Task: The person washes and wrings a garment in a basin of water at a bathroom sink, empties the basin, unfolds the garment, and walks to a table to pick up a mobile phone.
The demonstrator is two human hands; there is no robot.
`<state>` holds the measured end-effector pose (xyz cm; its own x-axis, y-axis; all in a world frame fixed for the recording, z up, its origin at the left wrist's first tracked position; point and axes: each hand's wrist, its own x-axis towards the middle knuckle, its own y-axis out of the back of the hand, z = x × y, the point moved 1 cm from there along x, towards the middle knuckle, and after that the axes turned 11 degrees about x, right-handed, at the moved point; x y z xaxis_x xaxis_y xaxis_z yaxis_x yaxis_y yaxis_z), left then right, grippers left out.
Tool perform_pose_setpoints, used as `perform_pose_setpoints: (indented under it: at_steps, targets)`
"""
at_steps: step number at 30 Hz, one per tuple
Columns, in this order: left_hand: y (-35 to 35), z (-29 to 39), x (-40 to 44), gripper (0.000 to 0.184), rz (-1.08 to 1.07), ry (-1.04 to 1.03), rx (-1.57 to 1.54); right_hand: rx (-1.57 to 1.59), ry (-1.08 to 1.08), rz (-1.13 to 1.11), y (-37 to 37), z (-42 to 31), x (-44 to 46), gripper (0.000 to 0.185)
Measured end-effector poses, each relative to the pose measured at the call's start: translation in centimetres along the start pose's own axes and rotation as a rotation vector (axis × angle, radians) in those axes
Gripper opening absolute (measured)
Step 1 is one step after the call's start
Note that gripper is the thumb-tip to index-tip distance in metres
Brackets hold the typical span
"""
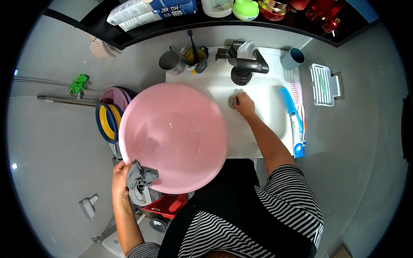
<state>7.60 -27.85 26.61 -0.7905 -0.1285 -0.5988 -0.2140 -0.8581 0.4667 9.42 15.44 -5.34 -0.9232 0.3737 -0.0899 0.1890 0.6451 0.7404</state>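
Observation:
A large pink basin (189, 129) rests over the left part of the white sink (269, 129), tilted a little so that its inside shows. My left hand (119, 180) is closed at the basin's lower left rim, gripping a crumpled grey cloth (140, 175) that hangs over the edge. Down in the sink, my right hand (245, 105) has its fingers closed on the round metal drain plug (233, 101). Whether the plug is lifted or seated cannot be seen. A black faucet (249, 66) stands just above this hand.
A blue comb (290, 105), a pink brush (296, 92) and a toothpaste tube (297, 142) lie along the sink's right edge. Cups (172, 63) stand at the back left, another cup (293, 59) back right. A shelf (172, 26) overhangs the back. Folded basins (107, 120) hang left.

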Motion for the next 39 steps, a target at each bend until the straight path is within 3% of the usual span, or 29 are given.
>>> perform_pose_setpoints:
  at_steps: [5, 8, 11, 18, 23, 30, 32, 36, 39]
  targets:
    - [0.4, -0.4, 1.0, 0.012, -0.029, -0.024, -0.006, 0.914, -0.289, 0.040, 2.1, 4.9, -0.4, 0.024]
    - [0.2, -0.5, 0.3, 0.016, -0.039, -0.037, 0.000, 1.056, -0.475, 0.024, 5.5, 3.6, -2.7, 0.025]
    - [-0.5, 0.2, -0.2, 0.012, -0.033, -0.024, -0.015, 1.145, -0.513, 0.032, 6.1, 4.3, -3.7, 0.025]
    - [-1.2, 0.8, -0.2, 0.014, -0.045, -0.053, 0.021, 1.119, -0.550, 0.037, 6.8, 4.6, -4.7, 0.018]
    - [-1.4, 1.9, -1.2, 0.017, -0.050, -0.064, 0.024, 1.068, -0.624, 0.245, 8.3, 4.7, -6.3, 0.016]
    - [-3.3, 4.5, -2.7, 0.028, -0.145, -0.054, 0.024, 1.032, -0.594, 0.362, 10.6, 4.7, -8.2, 0.017]
    - [-5.3, 6.3, -3.6, 0.030, -0.215, -0.031, -0.068, 0.548, -0.306, 0.534, 11.0, 5.0, -8.6, 0.026]
    - [-8.9, 7.2, -1.0, 0.030, -0.432, 0.022, -0.180, 0.239, -0.304, 0.482, 13.7, 2.5, -9.4, 0.024]
    - [-12.2, 7.4, 0.1, 0.026, -0.470, 0.101, -0.219, 0.263, -0.346, 0.389, 13.9, 2.7, -9.8, 0.020]
